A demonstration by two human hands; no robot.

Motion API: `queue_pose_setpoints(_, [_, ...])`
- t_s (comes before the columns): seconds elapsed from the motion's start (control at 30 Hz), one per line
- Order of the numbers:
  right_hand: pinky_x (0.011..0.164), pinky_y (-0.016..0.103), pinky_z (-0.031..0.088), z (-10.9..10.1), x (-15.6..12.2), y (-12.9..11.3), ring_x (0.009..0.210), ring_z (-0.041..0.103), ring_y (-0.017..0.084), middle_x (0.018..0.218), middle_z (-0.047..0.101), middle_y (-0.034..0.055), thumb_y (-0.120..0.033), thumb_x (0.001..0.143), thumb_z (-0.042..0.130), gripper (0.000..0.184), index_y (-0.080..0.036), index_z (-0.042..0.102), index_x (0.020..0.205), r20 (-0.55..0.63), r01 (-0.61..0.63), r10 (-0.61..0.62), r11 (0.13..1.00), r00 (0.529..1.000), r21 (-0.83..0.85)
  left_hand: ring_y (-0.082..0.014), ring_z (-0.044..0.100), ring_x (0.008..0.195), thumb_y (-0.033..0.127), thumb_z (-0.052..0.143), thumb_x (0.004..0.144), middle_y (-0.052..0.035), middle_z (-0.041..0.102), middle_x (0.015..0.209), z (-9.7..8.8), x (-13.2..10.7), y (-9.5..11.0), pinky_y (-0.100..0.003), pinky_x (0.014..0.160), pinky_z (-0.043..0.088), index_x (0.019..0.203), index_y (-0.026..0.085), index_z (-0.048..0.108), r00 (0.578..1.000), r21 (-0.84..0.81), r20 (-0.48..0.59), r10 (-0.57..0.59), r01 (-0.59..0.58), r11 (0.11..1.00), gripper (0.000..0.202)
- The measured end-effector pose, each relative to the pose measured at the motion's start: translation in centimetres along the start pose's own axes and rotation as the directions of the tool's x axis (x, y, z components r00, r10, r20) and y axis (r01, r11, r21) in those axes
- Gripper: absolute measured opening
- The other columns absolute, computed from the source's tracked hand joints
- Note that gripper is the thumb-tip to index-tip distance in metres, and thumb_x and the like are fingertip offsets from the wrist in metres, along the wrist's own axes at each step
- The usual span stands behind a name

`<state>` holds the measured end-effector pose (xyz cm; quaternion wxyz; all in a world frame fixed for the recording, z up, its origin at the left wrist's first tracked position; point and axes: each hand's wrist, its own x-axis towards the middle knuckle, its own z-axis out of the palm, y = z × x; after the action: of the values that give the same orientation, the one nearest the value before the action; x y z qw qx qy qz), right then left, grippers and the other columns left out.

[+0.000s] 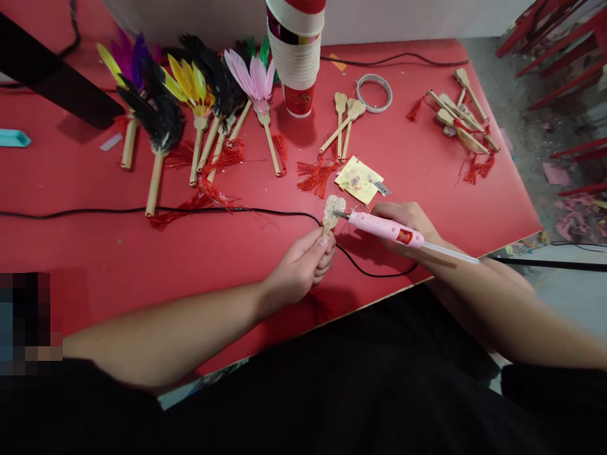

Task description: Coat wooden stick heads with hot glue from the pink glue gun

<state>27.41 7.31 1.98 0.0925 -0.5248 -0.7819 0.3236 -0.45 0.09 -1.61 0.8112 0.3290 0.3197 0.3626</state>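
My left hand (308,262) is closed around the handle of a small wooden fan handle (334,207), its wide carved head pointing up. A pink hot glue gun (386,229) is in my right hand (408,218), its metal nozzle at the right side of that head. Whitish, shiny material covers the head by the nozzle. A clear glue stick (450,252) sticks out of the gun's back end. Just beyond lies a stained yellow paper pad (359,179) with a small blade (381,188) on its edge.
Several feather fans with red tassels (256,88) lie at the back left. Stacked paper cups (298,69) stand by the wall, with a tape roll (374,93) to their right. More wooden handles (348,120) lie nearby and at right (467,123). A black cable (265,210) crosses the red table.
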Motion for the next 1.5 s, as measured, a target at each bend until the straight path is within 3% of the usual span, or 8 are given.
queue_pose_setpoints(0.47, [0.072, 0.035, 0.038, -0.3, 0.4, -0.4, 0.073, 0.058, 0.018, 0.08, 0.067, 0.0004, -0.032, 0.084, 0.076, 0.014, -0.026, 0.067, 0.093, 0.041, -0.063, 0.067, 0.994, 0.997, -0.094, -0.0069, 0.017, 0.053, 0.075, 0.072, 0.115, 0.0137, 0.033, 0.069, -0.1, 0.0, 0.0, -0.018, 0.045, 0.018, 0.096, 0.028, 0.043, 1.0, -0.01, -0.002, -0.012, 0.012, 1.0, 0.058])
queue_pose_setpoints(0.63, [0.067, 0.034, 0.041, -0.3, 0.5, -0.8, 0.067, 0.059, 0.017, 0.074, 0.067, 0.0002, -0.031, 0.087, 0.069, 0.007, -0.026, 0.066, 0.086, 0.019, -0.066, 0.066, 0.998, 0.998, 0.023, -0.0064, 0.016, 0.052, 0.075, 0.076, 0.113, 0.0139, 0.032, 0.07, -0.2, 0.4, 0.2, -0.017, 0.045, 0.018, 0.095, 0.027, 0.043, 0.999, -0.03, 0.011, -0.033, 0.033, 0.999, 0.06])
queue_pose_setpoints(0.77, [0.066, 0.033, 0.047, -0.6, 0.3, -1.3, 0.07, 0.067, 0.019, 0.08, 0.075, 0.0022, -0.049, 0.097, 0.073, 0.027, -0.024, 0.073, 0.089, 0.037, -0.054, 0.049, 0.985, 0.998, 0.166, -0.0064, 0.017, 0.053, 0.075, 0.078, 0.111, 0.014, 0.032, 0.07, -0.3, 0.6, 0.4, -0.016, 0.045, 0.018, 0.096, 0.027, 0.045, 0.999, -0.036, -0.006, -0.049, 0.048, 0.998, 0.06])
queue_pose_setpoints(0.9, [0.073, 0.035, 0.052, -0.2, 0.2, -0.7, 0.077, 0.071, 0.02, 0.092, 0.082, 0.0045, -0.061, 0.101, 0.083, 0.038, -0.023, 0.082, 0.105, -0.046, 0.135, -0.128, 0.968, 0.991, 0.212, -0.0066, 0.017, 0.053, 0.075, 0.078, 0.111, 0.0137, 0.033, 0.07, -0.4, 0.7, 0.3, -0.016, 0.045, 0.018, 0.097, 0.027, 0.047, 1.0, -0.053, -0.01, -0.03, 0.029, 0.998, 0.059])
queue_pose_setpoints(1.03, [0.082, 0.04, 0.057, 0.6, 0.2, 0.0, 0.084, 0.068, 0.022, 0.09, 0.076, 0.0047, -0.061, 0.107, 0.082, 0.036, -0.027, 0.081, 0.096, -0.193, 0.403, -0.37, 0.898, 0.909, 0.176, -0.0071, 0.016, 0.053, 0.073, 0.076, 0.113, 0.0133, 0.032, 0.07, -0.6, 0.7, 0.1, -0.016, 0.046, 0.018, 0.098, 0.027, 0.047, 1.0, -0.064, -0.001, -0.021, 0.021, 0.998, 0.056])
queue_pose_setpoints(1.17, [0.08, 0.041, 0.058, 1.4, -0.1, -0.3, 0.089, 0.069, 0.024, 0.102, 0.075, 0.0076, -0.061, 0.107, 0.085, 0.036, -0.028, 0.081, 0.094, -0.373, 0.419, -0.344, 0.898, 0.862, 0.139, -0.007, 0.016, 0.053, 0.072, 0.075, 0.114, 0.0132, 0.032, 0.07, -0.7, 0.7, 0.0, -0.017, 0.046, 0.018, 0.099, 0.027, 0.049, 1.0, -0.069, -0.005, -0.02, 0.019, 0.997, 0.055])
queue_pose_setpoints(1.3, [0.079, 0.042, 0.059, 1.8, -0.2, -0.6, 0.082, 0.065, 0.023, 0.09, 0.072, 0.0055, -0.067, 0.105, 0.087, 0.044, -0.028, 0.079, 0.088, -0.364, 0.349, -0.273, 0.923, 0.891, 0.164, -0.0069, 0.016, 0.054, 0.071, 0.075, 0.115, 0.013, 0.032, 0.071, -0.6, 0.7, 0.0, -0.016, 0.047, 0.018, 0.099, 0.026, 0.049, 1.0, -0.074, -0.006, -0.019, 0.018, 0.997, 0.054])
queue_pose_setpoints(1.5, [0.079, 0.044, 0.06, 1.5, 0.0, -0.5, 0.082, 0.07, 0.026, 0.082, 0.074, 0.0059, -0.075, 0.107, 0.083, 0.05, -0.028, 0.08, 0.091, -0.241, 0.243, -0.186, 0.942, 0.953, 0.233, -0.0068, 0.017, 0.054, 0.072, 0.075, 0.114, 0.0129, 0.031, 0.071, -0.6, 0.7, 0.1, -0.017, 0.047, 0.019, 0.099, 0.026, 0.049, 1.0, -0.072, -0.011, -0.029, 0.028, 0.997, 0.055])
